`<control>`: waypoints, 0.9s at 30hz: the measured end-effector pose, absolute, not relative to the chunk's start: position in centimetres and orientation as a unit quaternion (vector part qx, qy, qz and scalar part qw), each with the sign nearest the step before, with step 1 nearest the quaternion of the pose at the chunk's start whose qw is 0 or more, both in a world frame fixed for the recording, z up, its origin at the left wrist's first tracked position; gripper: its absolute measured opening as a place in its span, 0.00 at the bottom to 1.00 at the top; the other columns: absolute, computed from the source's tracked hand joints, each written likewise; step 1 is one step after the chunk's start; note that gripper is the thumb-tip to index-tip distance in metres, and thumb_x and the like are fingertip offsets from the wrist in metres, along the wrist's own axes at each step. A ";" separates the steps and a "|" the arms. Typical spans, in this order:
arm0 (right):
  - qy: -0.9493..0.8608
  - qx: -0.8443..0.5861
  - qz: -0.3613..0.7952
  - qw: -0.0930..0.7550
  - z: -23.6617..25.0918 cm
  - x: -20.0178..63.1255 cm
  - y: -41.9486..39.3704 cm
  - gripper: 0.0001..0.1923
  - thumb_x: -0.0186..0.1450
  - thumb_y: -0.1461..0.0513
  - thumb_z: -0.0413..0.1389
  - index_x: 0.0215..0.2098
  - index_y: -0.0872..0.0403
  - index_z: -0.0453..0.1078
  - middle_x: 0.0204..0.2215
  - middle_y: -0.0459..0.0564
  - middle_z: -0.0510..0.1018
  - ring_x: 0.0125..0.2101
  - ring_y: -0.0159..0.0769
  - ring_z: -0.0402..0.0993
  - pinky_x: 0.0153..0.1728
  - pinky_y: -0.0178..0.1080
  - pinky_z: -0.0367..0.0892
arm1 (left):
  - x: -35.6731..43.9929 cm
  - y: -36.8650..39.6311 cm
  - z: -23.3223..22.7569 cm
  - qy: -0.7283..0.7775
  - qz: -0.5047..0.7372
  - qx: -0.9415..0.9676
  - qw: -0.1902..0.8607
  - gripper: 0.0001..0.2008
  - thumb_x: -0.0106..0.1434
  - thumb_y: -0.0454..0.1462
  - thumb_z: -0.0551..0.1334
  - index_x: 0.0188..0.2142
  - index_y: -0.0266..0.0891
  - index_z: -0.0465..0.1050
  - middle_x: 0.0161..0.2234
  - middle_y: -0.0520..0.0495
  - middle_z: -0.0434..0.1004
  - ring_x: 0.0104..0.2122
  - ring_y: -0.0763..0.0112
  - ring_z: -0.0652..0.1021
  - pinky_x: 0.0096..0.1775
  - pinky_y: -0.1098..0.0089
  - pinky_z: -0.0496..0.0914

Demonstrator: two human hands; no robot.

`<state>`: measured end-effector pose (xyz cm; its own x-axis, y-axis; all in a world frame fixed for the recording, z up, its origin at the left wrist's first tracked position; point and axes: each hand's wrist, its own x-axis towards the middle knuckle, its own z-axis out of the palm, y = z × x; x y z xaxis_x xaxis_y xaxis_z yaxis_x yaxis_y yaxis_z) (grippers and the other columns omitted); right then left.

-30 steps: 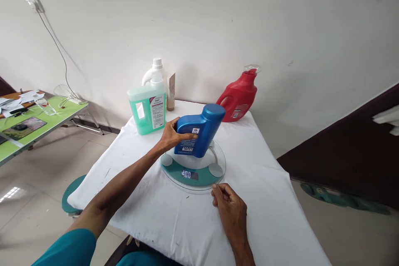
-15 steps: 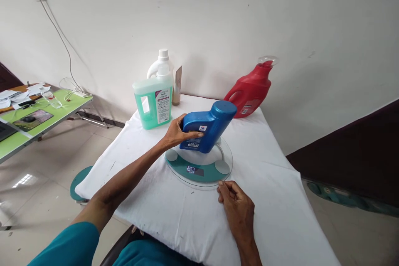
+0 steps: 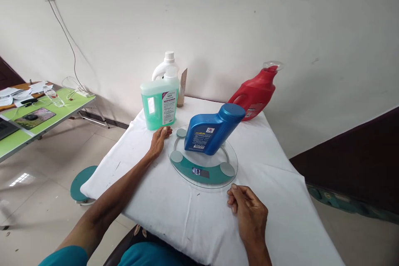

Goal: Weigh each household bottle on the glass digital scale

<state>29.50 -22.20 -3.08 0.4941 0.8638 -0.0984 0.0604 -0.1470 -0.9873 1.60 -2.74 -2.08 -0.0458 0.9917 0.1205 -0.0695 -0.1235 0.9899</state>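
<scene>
L hand (image 3: 158, 139) is lying palm-inward beside the glass bathroom scale (image 3: 215, 179), fingers out straight & spread from the thumb, gripping nothing, just clear of the blue plastic bottle (image 3: 204, 135). That btl is standing on the scale's glass, label facing the person, capped neck leaning R. R hand (image 3: 251, 214) is hanging back near the scale's front-right edge, fingers curled in & thumb closing onto the index. Both hands are keeping well apart, scale btwn them. The digital display (image 3: 200, 172) is glowing, digits too small to read for sure.

Behind, the green-liquid bottle (image 3: 169, 110) is standing nr the L fingertips, w/ the white handled jug (image 3: 169, 60) & a tan-and-clear packet (image 3: 183, 87) sitting behind it. Back R, the red handled jug (image 3: 257, 91) is tilting R nr the wall. All of it's resting on the white tablecloth (image 3: 162, 203). Far L, a green-topped table (image 3: 70, 99) is holding papers (image 3: 18, 95) & a computer mouse (image 3: 32, 116).
</scene>
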 end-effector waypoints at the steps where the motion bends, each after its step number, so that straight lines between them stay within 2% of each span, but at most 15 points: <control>1: -0.345 -0.660 0.365 0.559 -2.8 29.7 -22.1 0.26 0.61 0.40 0.67 0.27 0.53 0.73 0.18 0.44 0.72 0.18 0.30 0.62 0.19 0.34 0.59 | 1.4 -2.5 -2.3 0.460 0.559 0.482 0.494 0.34 0.62 0.65 0.65 0.45 0.36 0.80 0.46 0.34 0.85 0.49 0.53 0.84 0.55 0.53 0.76; 6: -0.336 -0.658 0.330 0.588 -1.1 32.5 -19.8 0.23 0.58 0.44 0.70 0.27 0.53 0.75 0.18 0.45 0.73 0.19 0.29 0.64 0.19 0.33 0.60 | 0.8 -1.8 -2.4 0.468 0.562 0.461 0.503 0.29 0.53 0.55 0.76 0.44 0.34 0.79 0.39 0.40 0.84 0.41 0.61 0.84 0.50 0.58 0.76; 12: -0.311 -0.661 0.286 0.620 -2.1 35.5 -15.8 0.19 0.58 0.49 0.69 0.25 0.53 0.73 0.21 0.45 0.75 0.20 0.29 0.65 0.19 0.34 0.59 | 0.9 -2.1 -2.2 0.484 0.577 0.456 0.473 0.24 0.50 0.50 0.77 0.39 0.36 0.78 0.30 0.49 0.79 0.31 0.69 0.79 0.42 0.63 0.74; 18: -0.337 -0.698 0.279 0.567 -3.5 35.9 -15.3 0.18 0.61 0.46 0.66 0.28 0.52 0.73 0.21 0.45 0.75 0.22 0.32 0.67 0.21 0.35 0.61 | 0.8 -2.1 -1.8 0.499 0.556 0.478 0.462 0.21 0.54 0.53 0.74 0.32 0.37 0.78 0.26 0.50 0.76 0.28 0.70 0.76 0.37 0.66 0.72; 27: -0.411 -0.749 0.199 0.481 -1.2 34.9 -15.6 0.19 0.61 0.44 0.58 0.26 0.49 0.71 0.20 0.50 0.79 0.24 0.42 0.74 0.34 0.43 0.70 | 2.3 -3.0 -1.4 0.523 0.552 0.479 0.438 0.19 0.59 0.52 0.70 0.34 0.38 0.79 0.29 0.48 0.77 0.30 0.68 0.76 0.37 0.66 0.71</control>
<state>34.88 -15.58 -1.24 0.5840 0.8059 0.0974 0.4240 -0.2005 -0.8832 2.31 -3.02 -1.38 -0.1570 0.9850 0.0710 0.0165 -0.0693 0.9975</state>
